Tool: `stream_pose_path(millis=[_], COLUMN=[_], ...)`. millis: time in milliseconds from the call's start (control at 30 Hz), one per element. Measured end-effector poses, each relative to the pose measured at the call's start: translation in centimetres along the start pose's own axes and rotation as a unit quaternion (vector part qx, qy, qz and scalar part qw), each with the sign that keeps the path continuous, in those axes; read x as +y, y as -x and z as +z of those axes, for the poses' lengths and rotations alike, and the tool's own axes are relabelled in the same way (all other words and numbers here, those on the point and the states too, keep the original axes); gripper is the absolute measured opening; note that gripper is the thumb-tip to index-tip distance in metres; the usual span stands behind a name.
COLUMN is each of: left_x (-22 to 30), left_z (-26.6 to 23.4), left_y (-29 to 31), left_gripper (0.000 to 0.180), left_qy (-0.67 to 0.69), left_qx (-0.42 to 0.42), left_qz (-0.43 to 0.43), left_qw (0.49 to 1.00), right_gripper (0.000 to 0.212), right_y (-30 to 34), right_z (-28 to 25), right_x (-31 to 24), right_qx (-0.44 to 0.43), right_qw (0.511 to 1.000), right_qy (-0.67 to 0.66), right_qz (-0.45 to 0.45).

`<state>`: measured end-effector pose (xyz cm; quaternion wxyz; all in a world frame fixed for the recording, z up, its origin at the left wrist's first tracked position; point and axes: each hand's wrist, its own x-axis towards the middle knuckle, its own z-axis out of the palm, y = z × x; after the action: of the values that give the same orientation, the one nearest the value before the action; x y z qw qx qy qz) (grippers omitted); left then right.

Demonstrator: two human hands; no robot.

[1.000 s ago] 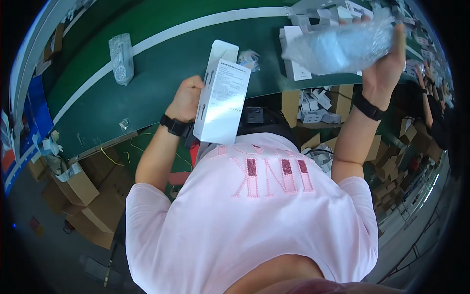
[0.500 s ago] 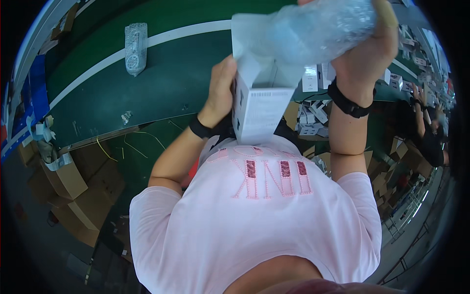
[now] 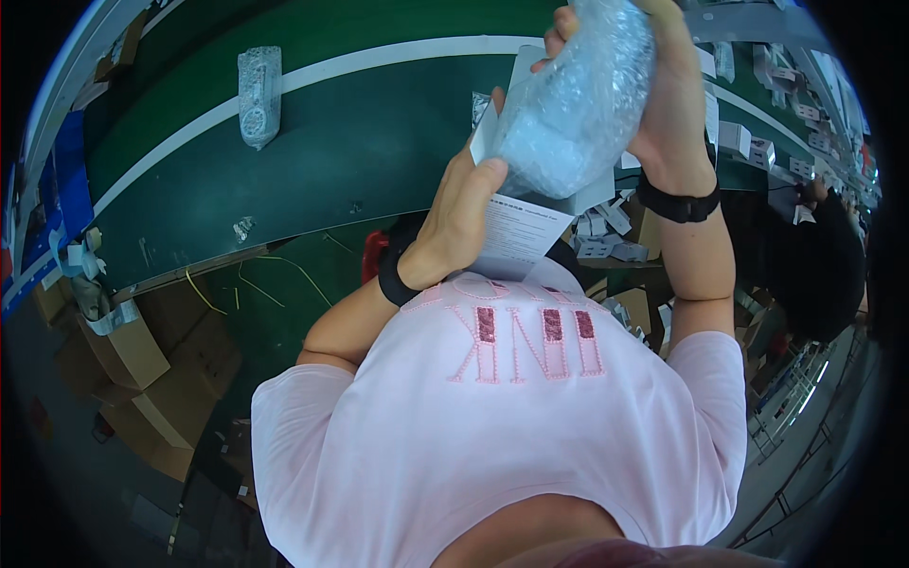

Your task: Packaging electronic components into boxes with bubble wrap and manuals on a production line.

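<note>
Gripping a bubble-wrapped item (image 3: 578, 114) from above, the right hand (image 3: 668, 104) closes its fingers around the package's upper end, held over the mouth of a white carton (image 3: 521, 222). The left hand (image 3: 459, 227) clasps that carton from the side, thumb pressed against the wrap's lower edge. Behind them runs a green conveyor belt (image 3: 360, 142), where another bubble-wrapped item (image 3: 258, 95) lies well apart. Cardboard boxes (image 3: 133, 350) sit below the belt.

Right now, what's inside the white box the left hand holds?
The lower end of the bubble-wrapped item, gripped by the right hand, enters the white box. The left hand and wrap hide the interior.
</note>
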<state>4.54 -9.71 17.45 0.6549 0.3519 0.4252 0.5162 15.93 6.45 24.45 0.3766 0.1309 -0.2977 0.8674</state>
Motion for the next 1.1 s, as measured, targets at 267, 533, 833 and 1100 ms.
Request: stream_pose_path(millis=[267, 533, 833, 1100], left_x=[-1.1, -0.8, 2.5, 4.3], left_z=[-3.0, -7.1, -8.4, -6.6], left_y=[0.0, 3.1, 2.9, 0.5], left_gripper=[0.048, 0.055, 0.052, 0.061], left_qy=[-0.035, -0.038, 0.162, 0.145], left_qx=[-0.051, 0.211, 0.266, 0.054], left_qz=[-0.018, 0.049, 0.008, 0.025], left_qw=[0.998, 0.975, 0.95, 0.988], right_gripper=[0.029, 0.028, 0.048, 0.01], right_y=[4.2, 3.4, 17.4, 1.4], right_z=[4.4, -1.6, -19.3, 2.1], right_x=[1.0, 1.4, 10.8, -1.7], right_qx=[0.033, 0.15, 0.177, 0.295], right_qw=[0.605, 0.784, 0.363, 0.763], right_qy=[0.738, 0.534, 0.836, 0.569], right_qz=[0.296, 0.279, 0.371, 0.081])
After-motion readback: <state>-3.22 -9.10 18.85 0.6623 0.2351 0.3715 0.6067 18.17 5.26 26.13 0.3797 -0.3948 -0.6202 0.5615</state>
